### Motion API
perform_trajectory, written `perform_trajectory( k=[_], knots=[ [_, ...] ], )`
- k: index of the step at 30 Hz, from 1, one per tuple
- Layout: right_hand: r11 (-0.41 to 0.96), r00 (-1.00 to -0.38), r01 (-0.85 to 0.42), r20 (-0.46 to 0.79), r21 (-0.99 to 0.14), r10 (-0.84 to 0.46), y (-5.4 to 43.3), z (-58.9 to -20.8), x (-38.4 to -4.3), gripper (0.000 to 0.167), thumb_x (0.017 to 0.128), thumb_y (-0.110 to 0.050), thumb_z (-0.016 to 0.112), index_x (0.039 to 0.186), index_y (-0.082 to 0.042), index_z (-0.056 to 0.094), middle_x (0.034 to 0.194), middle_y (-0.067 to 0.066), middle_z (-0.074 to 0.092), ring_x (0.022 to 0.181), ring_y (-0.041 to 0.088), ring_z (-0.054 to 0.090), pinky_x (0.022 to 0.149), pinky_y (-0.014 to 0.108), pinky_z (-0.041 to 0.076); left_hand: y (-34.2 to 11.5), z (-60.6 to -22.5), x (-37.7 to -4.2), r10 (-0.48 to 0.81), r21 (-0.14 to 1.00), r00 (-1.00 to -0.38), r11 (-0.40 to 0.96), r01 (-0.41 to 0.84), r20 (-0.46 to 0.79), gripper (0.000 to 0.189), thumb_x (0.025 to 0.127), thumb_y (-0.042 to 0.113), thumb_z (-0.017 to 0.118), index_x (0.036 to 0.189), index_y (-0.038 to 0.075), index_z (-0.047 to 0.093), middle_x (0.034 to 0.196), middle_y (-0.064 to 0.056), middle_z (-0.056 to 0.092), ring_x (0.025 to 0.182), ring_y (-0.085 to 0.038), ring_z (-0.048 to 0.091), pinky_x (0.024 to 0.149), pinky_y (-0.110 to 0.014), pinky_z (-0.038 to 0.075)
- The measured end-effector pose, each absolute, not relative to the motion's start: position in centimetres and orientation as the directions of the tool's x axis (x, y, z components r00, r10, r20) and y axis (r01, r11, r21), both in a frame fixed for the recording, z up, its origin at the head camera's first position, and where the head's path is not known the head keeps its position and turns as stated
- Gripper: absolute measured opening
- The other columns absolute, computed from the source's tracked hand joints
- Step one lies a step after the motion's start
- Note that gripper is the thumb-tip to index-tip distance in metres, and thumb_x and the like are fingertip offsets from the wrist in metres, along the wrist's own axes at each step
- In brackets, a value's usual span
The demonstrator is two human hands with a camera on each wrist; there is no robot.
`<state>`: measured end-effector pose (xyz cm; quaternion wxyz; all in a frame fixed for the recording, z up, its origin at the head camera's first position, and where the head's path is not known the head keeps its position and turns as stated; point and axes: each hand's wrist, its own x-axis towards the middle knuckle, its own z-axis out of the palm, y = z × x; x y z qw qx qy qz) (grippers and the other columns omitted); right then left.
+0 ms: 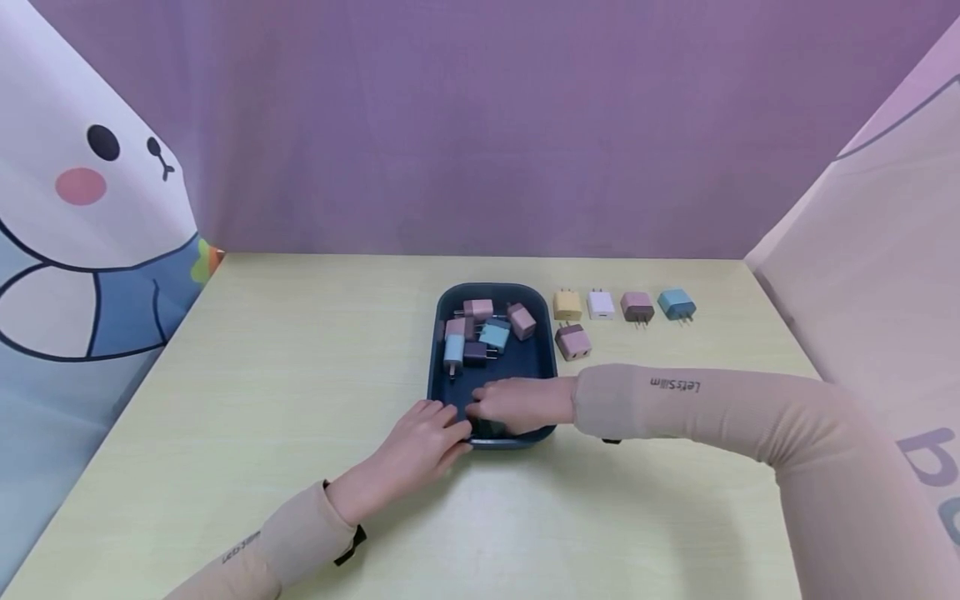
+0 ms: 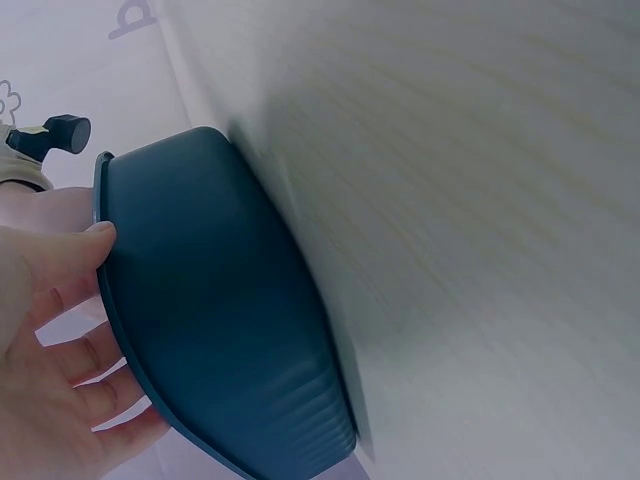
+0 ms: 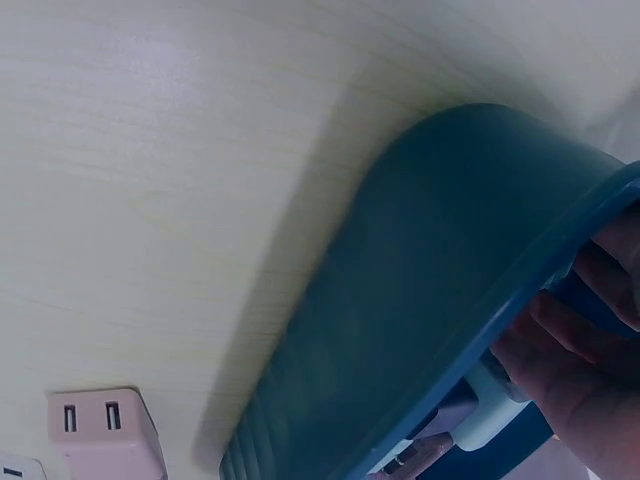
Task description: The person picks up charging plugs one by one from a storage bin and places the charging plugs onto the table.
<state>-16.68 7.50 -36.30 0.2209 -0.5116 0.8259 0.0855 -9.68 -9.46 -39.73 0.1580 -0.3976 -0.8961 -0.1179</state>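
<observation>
A dark blue plastic tray (image 1: 540,371) stands on the table, with several USB wall chargers heaped toward its far end. Among them are a light blue charger (image 1: 453,350), a teal one (image 1: 495,334), a dark purple one (image 1: 475,354) and a pink one (image 1: 521,321). My left hand (image 1: 420,446) grips the tray's near left rim, its thumb (image 2: 75,245) against the edge. Over the right side reaches my right hand (image 1: 517,402), fingers down inside the near end. Something greenish shows below those fingers; whether they pinch it is hidden.
Right of the tray, a yellow charger (image 1: 567,305), a white charger (image 1: 601,304), a mauve charger (image 1: 637,307) and a blue charger (image 1: 677,304) lie in a row. A pink charger (image 1: 573,342) lies below the yellow one. Purple cloth (image 1: 480,125) hangs behind the table.
</observation>
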Motion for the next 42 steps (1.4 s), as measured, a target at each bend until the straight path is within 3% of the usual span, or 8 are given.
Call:
perform_trajectory(
  k=[18,42],
  knots=[
    [0.534,-0.446,-0.843,-0.468,-0.065,-0.762,8.2,-35.0,-17.4,0.049,0.08,-0.012,0.065,0.126,-0.014,0.048,0.122,0.009,0.051,0.105,0.018,0.052,0.087,0.03,0.042,-9.4,-39.6,-9.6,0.674,0.114,-0.664,0.669,0.734,0.324,0.012,0.079,0.025,0.065,0.083,0.014,0.062,0.074,0.002,0.055,0.066,-0.014,0.044,0.066,-0.027,0.038],
    [0.595,-0.515,-0.798,-0.405,-0.096,-0.756,9.3,-33.3,-18.1,0.044,0.076,-0.01,0.067,0.117,-0.015,0.053,0.113,0.005,0.054,0.098,0.014,0.051,0.082,0.026,0.044,-9.4,-39.6,-9.6,0.669,0.094,-0.648,0.666,0.74,0.364,0.01,0.079,0.023,0.066,0.081,0.014,0.062,0.073,0.002,0.055,0.066,-0.014,0.044,0.066,-0.028,0.039]
  ],
)
